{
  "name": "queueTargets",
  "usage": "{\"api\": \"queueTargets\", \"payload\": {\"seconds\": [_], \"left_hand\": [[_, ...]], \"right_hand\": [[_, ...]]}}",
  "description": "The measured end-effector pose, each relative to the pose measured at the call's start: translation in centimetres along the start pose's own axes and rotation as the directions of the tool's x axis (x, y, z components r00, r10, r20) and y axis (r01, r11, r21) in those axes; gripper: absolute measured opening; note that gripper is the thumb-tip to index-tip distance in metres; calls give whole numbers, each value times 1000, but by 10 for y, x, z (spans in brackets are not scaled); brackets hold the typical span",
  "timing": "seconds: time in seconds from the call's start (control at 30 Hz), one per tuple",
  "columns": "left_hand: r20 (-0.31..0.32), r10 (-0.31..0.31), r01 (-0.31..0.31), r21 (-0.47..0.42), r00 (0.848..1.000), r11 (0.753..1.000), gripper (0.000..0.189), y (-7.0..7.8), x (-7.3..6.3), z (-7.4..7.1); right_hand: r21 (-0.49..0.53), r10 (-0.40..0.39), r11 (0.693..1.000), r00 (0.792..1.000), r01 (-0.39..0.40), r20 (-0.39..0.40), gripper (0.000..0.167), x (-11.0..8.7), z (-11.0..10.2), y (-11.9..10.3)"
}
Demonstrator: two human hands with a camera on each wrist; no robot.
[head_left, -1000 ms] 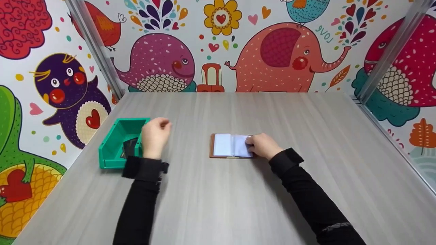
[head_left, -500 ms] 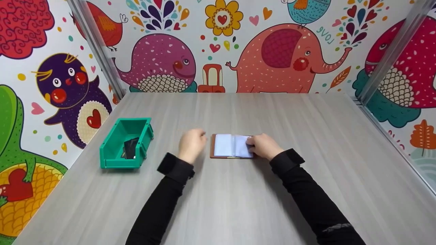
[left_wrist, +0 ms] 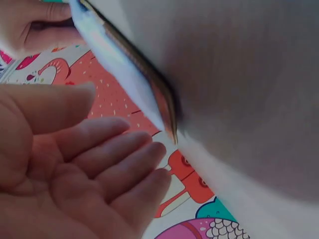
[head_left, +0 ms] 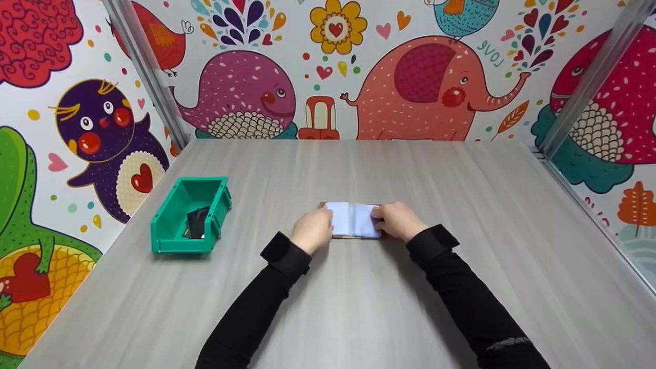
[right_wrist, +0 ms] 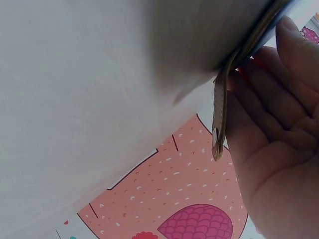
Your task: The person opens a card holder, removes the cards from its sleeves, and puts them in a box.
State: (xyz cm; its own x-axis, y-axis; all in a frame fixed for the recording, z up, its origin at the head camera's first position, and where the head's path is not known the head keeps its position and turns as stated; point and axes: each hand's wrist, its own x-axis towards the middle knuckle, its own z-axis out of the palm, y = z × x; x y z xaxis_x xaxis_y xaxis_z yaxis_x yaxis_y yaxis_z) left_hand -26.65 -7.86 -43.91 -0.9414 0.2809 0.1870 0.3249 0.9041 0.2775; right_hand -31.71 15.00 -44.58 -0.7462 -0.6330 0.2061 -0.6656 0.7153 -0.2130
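A brown card holder (head_left: 353,220) with pale plastic sleeves lies spread on the table, seen edge-on in the left wrist view. My right hand (head_left: 400,220) pinches its right edge, thumb over the sleeves and fingers at the cover's side. A short strap (right_wrist: 219,117) with a snap sticks out beside that hand in the right wrist view. My left hand (head_left: 313,229) is at the card holder's left edge. In the left wrist view its fingers (left_wrist: 124,169) are relaxed and nearly straight, with nothing gripped between them and the thumb.
A green plastic bin (head_left: 182,246) stands at the left of the table, with dark flat card-like pieces (head_left: 197,222) inside. Printed wall panels (head_left: 328,61) enclose the back and sides of the table (head_left: 348,307).
My left hand has moved right from beside the green bin to the card holder's left edge. My right hand has stayed on the card holder's right edge.
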Motion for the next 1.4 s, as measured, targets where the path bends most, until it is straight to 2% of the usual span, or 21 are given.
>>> {"api": "queueTargets", "payload": {"seconds": [0.23,0.4,0.8,1.03,1.4], "left_hand": [[6,40,-40,86,999,996,4,4,-1,3],[5,45,-45,126,999,991,9,4,1,3],[14,43,-44,97,999,994,10,1,4,3],[25,36,-38,98,999,994,11,0,4,3],[33,33,-36,94,999,995,10,0,3,6]], "right_hand": [[15,-10,1000,1000,10,-11,28,-1,-1,0],[12,-17,1000,1000,17,-13,28,-1,-1,0],[-69,-52,996,998,50,-23,28,3,1,-8],[-18,-40,999,999,40,2,25,9,3,-16],[33,-28,999,1000,28,-4,15,9,5,-17]]}}
